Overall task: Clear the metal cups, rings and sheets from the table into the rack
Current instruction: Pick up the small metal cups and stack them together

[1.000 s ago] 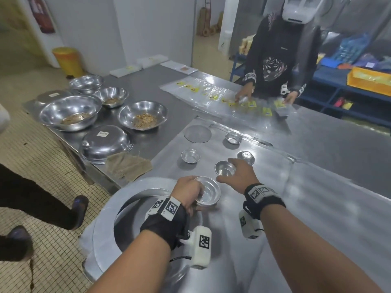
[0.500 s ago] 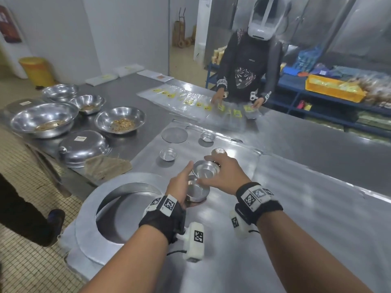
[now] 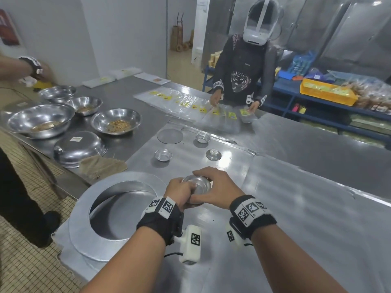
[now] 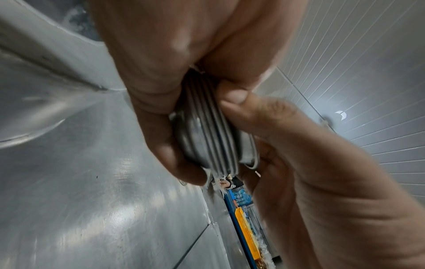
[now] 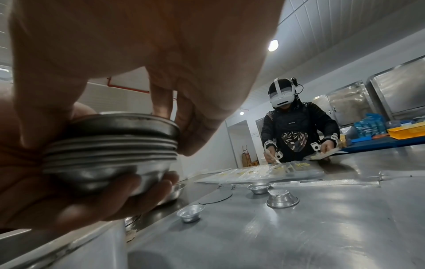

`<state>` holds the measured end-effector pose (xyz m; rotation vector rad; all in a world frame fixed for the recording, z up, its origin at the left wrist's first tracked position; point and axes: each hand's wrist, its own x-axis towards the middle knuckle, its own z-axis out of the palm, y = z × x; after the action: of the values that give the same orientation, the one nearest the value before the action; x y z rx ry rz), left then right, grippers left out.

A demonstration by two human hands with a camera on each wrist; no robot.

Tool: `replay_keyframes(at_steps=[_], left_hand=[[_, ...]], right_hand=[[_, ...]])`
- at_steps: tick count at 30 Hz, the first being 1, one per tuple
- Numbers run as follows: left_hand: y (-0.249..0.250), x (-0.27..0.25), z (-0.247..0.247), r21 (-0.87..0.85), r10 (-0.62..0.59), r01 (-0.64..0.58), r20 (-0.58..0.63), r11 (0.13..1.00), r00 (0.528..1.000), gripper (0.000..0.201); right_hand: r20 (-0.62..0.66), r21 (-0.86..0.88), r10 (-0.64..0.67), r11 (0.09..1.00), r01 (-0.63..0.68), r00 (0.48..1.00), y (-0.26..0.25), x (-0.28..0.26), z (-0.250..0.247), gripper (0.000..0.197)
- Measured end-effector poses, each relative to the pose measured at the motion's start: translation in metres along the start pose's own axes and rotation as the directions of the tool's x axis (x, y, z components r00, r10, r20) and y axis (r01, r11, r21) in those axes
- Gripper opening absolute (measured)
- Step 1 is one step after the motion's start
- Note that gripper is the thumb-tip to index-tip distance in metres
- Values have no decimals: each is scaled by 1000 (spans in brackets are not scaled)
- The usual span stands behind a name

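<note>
Head view: both hands meet over the near part of the steel table (image 3: 306, 240), holding one stack of nested metal cups (image 3: 196, 190) off the surface. Left hand (image 3: 179, 192) cups the stack from below and the side, fingers curled under the bottom cup. Right hand (image 3: 218, 188) comes in from the right, fingers arched over the top rim, thumb on the near side. Both hands clamped on the stack.

Left wrist view: stack of nested metal cups (image 4: 211, 138) shows several rims packed close; left hand (image 4: 156, 76) wraps it, right hand (image 4: 299, 145) has its thumb on the rim edges.

Right wrist view: right hand (image 5: 142, 54) fingertips sit on the top rim of the stack (image 5: 110, 151), left hand (image 5: 69, 196) fingers under the base.

Just left of the hands, a large flat ring (image 3: 82, 218) lies at the table edge on a metal sheet (image 3: 148, 161).

Farther out on the sheet: small upright cup (image 3: 163, 155), an inverted cup (image 3: 213, 154) to its right, then a flat disc (image 3: 170, 135) and another upright cup (image 3: 202, 138) beyond, all apart from each other.

Left side of the table: big steel bowls (image 3: 116, 121), some with crumbs, an overturned bowl (image 3: 78, 146), a cloth (image 3: 101, 166).

Far side: a person in a headset (image 3: 243, 77) handling plastic bags (image 3: 190, 104). Another person's arm (image 3: 25, 68) at far left.
</note>
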<state>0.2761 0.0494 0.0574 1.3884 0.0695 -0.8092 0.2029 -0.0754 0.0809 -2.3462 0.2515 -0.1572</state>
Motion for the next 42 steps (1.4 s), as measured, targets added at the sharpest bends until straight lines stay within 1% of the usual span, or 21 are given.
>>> replay_keyframes(at_steps=[5, 10, 15, 18, 20, 22, 24, 27, 30, 33, 36, 38, 40, 42], left_hand=[[1, 8, -10, 58, 23, -21, -43, 998, 999, 24], [3, 19, -22, 47, 14, -12, -57, 999, 998, 26], [12, 29, -31, 57, 83, -76, -143, 995, 986, 28], [18, 38, -39, 138, 144, -119, -183, 983, 973, 21], [22, 48, -48, 162, 171, -141, -193, 977, 966, 18], [29, 56, -60, 217, 209, -165, -201, 962, 957, 17], [36, 61, -72, 267, 244, -186, -204, 945, 948, 13], [41, 70, -90, 250, 243, -187, -213, 950, 946, 10], [39, 83, -108, 208, 216, -170, -222, 963, 951, 18], [40, 87, -121, 165, 175, -142, -205, 976, 963, 16], [40, 90, -131, 105, 157, -138, -203, 985, 966, 14], [40, 92, -135, 93, 149, -132, -211, 987, 966, 16], [40, 95, -139, 71, 138, -126, -223, 990, 965, 16], [41, 97, -143, 43, 127, -121, -237, 992, 963, 14]], right_hand=[[38, 8, -29, 1000, 28, 999, 0, 5, 7, 87], [30, -30, -87, 996, 88, 996, -2, 18, 18, 87], [54, -9, -122, 992, 123, 991, -3, 37, 27, 94], [80, 85, -98, 992, 91, 992, 1, 50, 31, 103], [131, 97, -84, 993, 71, 988, 7, 60, 34, 108], [199, 30, -40, 999, 35, 979, 16, 74, 41, 106], [225, -45, 27, 999, -17, 974, 27, 90, 51, 93], [209, -116, 115, 989, -93, 971, 39, 117, 69, 76], [202, -176, 171, 975, -136, 964, 45, 146, 88, 70], [170, -261, 197, 954, -148, 966, 46, 179, 104, 66], [128, -341, 184, 931, -131, 975, 44, 214, 117, 54], [104, -384, 175, 915, -123, 979, 46, 236, 125, 56], [86, -415, 175, 901, -125, 981, 46, 253, 131, 66], [110, -413, 220, 897, -157, 969, 47, 267, 137, 82]])
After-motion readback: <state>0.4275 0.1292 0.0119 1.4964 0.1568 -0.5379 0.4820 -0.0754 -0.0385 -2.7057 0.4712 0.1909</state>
